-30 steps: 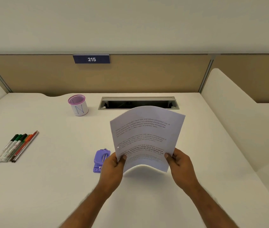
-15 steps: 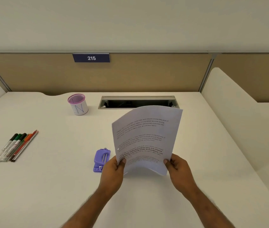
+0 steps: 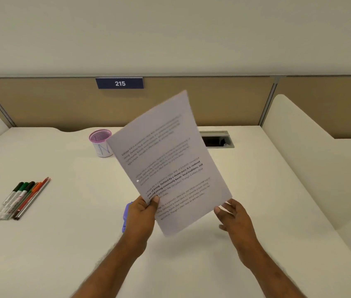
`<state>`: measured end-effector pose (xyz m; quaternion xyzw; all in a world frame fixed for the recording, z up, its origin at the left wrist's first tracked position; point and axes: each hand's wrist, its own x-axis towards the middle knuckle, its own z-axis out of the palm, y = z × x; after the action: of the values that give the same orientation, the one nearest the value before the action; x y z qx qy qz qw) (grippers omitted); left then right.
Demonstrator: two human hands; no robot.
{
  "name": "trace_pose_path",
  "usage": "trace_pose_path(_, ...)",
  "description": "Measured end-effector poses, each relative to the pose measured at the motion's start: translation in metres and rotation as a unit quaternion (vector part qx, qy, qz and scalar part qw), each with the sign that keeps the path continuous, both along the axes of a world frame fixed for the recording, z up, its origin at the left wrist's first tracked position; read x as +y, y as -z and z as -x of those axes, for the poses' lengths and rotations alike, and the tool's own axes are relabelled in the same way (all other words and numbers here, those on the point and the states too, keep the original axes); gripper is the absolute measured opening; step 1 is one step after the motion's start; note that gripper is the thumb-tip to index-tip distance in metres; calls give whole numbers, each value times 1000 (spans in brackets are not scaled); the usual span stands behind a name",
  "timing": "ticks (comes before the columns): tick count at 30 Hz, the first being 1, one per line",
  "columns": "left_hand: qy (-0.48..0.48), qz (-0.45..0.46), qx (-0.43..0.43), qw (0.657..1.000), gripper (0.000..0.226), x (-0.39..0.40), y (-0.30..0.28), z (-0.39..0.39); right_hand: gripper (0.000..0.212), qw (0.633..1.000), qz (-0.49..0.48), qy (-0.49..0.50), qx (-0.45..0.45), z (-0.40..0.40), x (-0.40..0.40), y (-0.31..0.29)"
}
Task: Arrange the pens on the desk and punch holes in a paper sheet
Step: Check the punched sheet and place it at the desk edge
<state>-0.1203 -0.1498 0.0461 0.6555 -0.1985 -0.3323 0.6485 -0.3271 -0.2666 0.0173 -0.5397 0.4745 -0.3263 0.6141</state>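
A printed paper sheet (image 3: pixel 168 166) stands raised above the desk, tilted with its top to the left of upright. A small punched hole shows near its left edge. My left hand (image 3: pixel 142 216) pinches the sheet's lower left edge between thumb and fingers. My right hand (image 3: pixel 233 218) is beside the lower right corner with fingers spread, off the paper. A purple hole punch (image 3: pixel 126 218) lies on the desk, mostly hidden behind my left hand. Several pens and markers (image 3: pixel 21 198) lie side by side at the left.
A pink mesh pen cup (image 3: pixel 100 143) stands at the back of the white desk (image 3: pixel 63 233), partly behind the sheet. A cable slot (image 3: pixel 218 140) is cut into the desk's rear. Partition walls rise at the back and on the right.
The sheet has been lifted higher and rotated. My right hand has let go of its lower right edge and opened. My left hand keeps its grip.
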Motion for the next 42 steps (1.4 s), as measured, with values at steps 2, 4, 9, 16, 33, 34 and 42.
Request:
trace_pose_path(2,3,22,44,999,26,-2,-4,2,53,998,-39,-9,-46,-3,1,-2)
trace_pose_path(4,9,38,80,996,30,-3,-5,8,55,990,-69,-44,-113,-6,4,-6)
trace_pose_path(9,17,55,135,989,33,-4,2,22,36,978,-48,-77,-188,-19,13,-16)
trace_pose_path(16,67,49,119,989,30,4,7,17,17,984,-21,-22,-173,-14,5,-18)
trace_pose_path(33,22,-84,-135,987,29,29,-50,-101,19,994,41,-94,-36,27,-33,-41)
trace_pose_path(34,53,-95,-127,986,27,29,-51,-100,19,993,44,-105,-30,27,-34,-43)
trace_pose_path(42,-13,-66,-113,991,17,19,-30,-73,24,989,129,-78,-10,26,-33,-42)
